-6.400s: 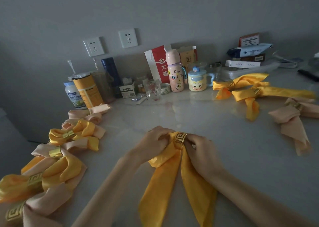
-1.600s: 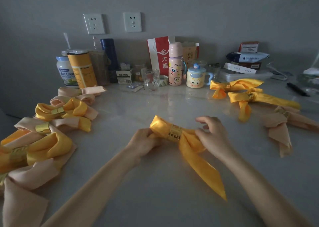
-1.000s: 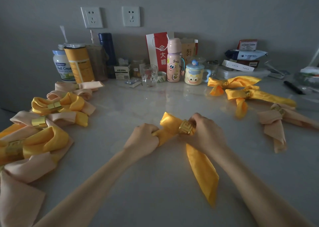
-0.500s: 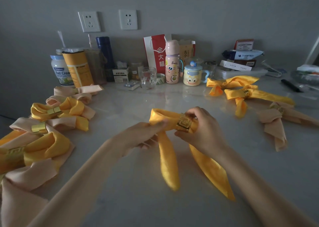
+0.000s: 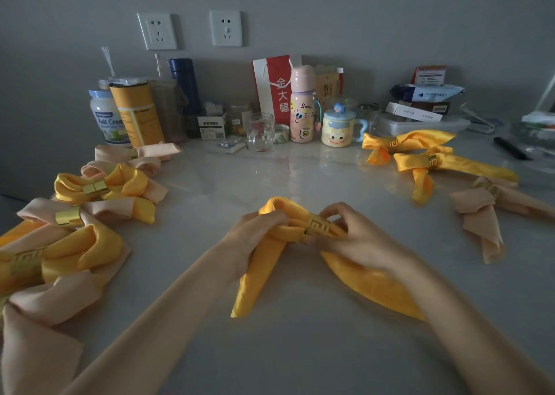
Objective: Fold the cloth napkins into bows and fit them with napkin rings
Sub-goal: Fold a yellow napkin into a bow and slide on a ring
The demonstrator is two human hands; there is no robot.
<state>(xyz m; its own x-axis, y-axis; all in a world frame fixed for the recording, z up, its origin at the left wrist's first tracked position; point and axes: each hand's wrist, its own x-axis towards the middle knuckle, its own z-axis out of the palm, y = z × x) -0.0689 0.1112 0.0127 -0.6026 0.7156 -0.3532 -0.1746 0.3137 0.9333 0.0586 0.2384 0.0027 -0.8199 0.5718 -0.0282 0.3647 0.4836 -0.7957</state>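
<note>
The left hand [image 5: 255, 238] is gripping the yellow satin napkin [image 5: 369, 283], its fingers curling round the gathered cloth just left of the gold napkin ring [image 5: 318, 228]. The right hand [image 5: 356, 238] is pinching the same napkin on the ring's other side, with fingertips touching the band. The ring is sitting around the middle of the napkin. A rounded loop of cloth is rising behind the left hand, and two long tails are trailing toward the viewer across the pale marble tabletop [image 5: 270, 178], one under each wrist. The napkin is lying at the centre of the table, between the two forearms.

Along the left edge, ringed bows are lying in an overlapping row: a yellow bow [image 5: 126, 181] on top of a peach bow [image 5: 105, 208], with a larger yellow and peach one nearer the viewer. On the right, two yellow ringed napkins [image 5: 450, 163] are lying touching each other, and a peach ringed napkin [image 5: 480, 217] is lying just beside them.

Against the wall, a clear glass tumbler [image 5: 260, 131], a pink cartoon bottle [image 5: 301, 106] and a lidded smiling-face mug [image 5: 338, 127] are standing close together in front of a red gift bag [image 5: 271, 88]. A Full Cream jar [image 5: 105, 118] and an orange canister [image 5: 136, 115] are standing at the left end, below two white wall sockets [image 5: 156, 31].
</note>
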